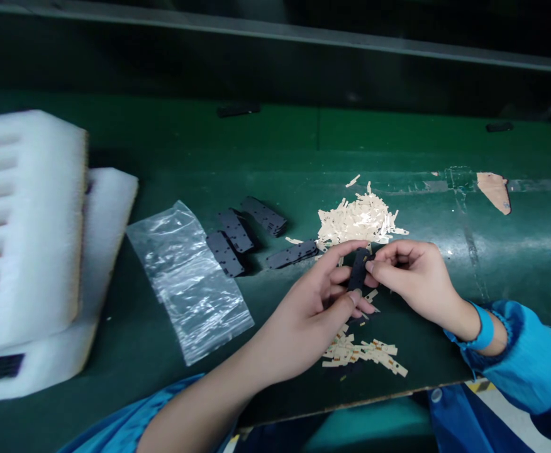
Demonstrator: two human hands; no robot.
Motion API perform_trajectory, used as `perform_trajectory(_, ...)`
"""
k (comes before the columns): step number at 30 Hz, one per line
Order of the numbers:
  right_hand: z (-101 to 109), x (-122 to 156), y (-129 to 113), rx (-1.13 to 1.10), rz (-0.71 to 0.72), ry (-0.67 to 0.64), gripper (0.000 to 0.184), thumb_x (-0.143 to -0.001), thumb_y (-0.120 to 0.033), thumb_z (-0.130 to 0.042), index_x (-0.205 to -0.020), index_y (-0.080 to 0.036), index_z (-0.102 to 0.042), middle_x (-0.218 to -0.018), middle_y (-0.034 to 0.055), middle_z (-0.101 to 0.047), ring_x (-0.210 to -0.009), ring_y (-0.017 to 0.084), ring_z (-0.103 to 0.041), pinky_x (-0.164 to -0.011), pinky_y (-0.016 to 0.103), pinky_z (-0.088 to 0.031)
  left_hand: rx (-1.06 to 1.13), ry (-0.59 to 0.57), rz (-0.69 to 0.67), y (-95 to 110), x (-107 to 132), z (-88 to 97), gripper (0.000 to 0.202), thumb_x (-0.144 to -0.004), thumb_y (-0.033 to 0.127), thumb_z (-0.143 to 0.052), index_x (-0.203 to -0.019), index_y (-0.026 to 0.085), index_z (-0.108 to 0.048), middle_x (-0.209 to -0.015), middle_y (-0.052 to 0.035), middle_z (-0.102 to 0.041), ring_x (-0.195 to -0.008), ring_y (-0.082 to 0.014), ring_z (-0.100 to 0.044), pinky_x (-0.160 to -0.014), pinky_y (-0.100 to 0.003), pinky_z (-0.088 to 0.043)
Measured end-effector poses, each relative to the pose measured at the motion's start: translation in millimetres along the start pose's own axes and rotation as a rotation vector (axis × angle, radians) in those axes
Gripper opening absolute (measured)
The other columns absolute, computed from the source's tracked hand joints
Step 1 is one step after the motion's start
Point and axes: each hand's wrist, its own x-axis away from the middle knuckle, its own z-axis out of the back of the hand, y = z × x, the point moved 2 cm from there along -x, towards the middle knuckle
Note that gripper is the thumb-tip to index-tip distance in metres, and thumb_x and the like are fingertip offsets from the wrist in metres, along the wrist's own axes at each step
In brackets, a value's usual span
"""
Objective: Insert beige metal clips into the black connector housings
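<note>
My left hand [320, 299] grips a small black flat part [358, 270] upright between thumb and fingers. My right hand [414, 277] pinches at the top edge of the same part, fingers pressed together. Both hands hover over the green table [304, 182], near its front edge. A heap of cream paper strips [358, 220] lies just behind the hands. A smaller scatter of cream strips [363, 353] lies below them, by the edge. Several more black parts [250, 236] lie in small stacks to the left of the hands.
A clear plastic bag [188, 280] lies flat left of the black parts. White foam trays [25, 245] are stacked at the far left. A torn brown patch with tape [495, 189] marks the table at the right. A dark wall rises behind.
</note>
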Motion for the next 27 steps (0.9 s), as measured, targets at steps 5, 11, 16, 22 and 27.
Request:
perform_trajectory(5,-1.2,0.2,-1.1,-0.017,-0.004,-0.007,0.006,-0.075,-0.024,-0.075,-0.07,-0.021,-0.072,-0.068,0.0029,-0.076,-0.062,0.017,-0.067,-0.059,0.03,-0.05,-0.011,0.002,-0.005,0.2,-1.6,-0.7,0.052,-0.098,0.013,-0.056,-0.147,0.023,-0.044,-0.107,-0.0049,-0.069,-0.085,-0.0175,-0.077,-0.077,-0.029,-0.063)
perform_trajectory(11,-2.1,2.3,-2.7,-0.007,0.026,0.002,0.008,-0.074,-0.025,-0.074,-0.068,-0.02,-0.071,-0.064,0.0018,-0.072,-0.058,0.017,-0.063,-0.056,0.03,-0.047,-0.035,0.054,0.0,0.0,-4.6,-2.0,0.04,-0.102,0.023,-0.057,-0.141,0.02,-0.048,-0.09,-0.0013,-0.071,-0.075,-0.0169,-0.077,-0.071,-0.027,-0.063)
perform_trajectory(16,-4.5,5.1,0.1,0.006,0.051,0.015,0.006,-0.074,-0.023,-0.073,-0.069,-0.02,-0.071,-0.064,0.002,-0.071,-0.059,0.017,-0.064,-0.057,0.03,-0.048,-0.118,0.101,-0.05,-2.9,-3.9,-0.9,0.038,-0.101,0.023,-0.055,-0.139,0.019,-0.05,-0.079,0.0012,-0.071,-0.069,-0.016,-0.076,-0.068,-0.026,-0.061)
perform_trajectory(22,-5.5,6.4,3.6,0.047,0.08,0.036,0.005,-0.074,-0.021,-0.072,-0.069,-0.02,-0.071,-0.061,0.001,-0.07,-0.057,0.016,-0.063,-0.054,0.028,-0.048,-0.209,0.103,-0.1,-4.9,-0.7,-0.6,0.039,-0.101,0.021,-0.052,-0.14,0.019,-0.052,-0.078,0.0014,-0.072,-0.066,-0.0157,-0.076,-0.065,-0.026,-0.06)
perform_trajectory(27,-4.5,5.9,-1.8,0.115,0.165,0.091,0.007,-0.074,-0.024,-0.074,-0.07,-0.021,-0.07,-0.06,-0.0003,-0.066,-0.054,0.014,-0.06,-0.049,0.025,-0.044,-0.265,0.104,-0.144,-5.5,-0.1,-0.3,0.04,-0.101,0.019,-0.05,-0.141,0.019,-0.052,-0.075,0.0017,-0.074,-0.066,-0.0158,-0.076,-0.064,-0.026,-0.06)
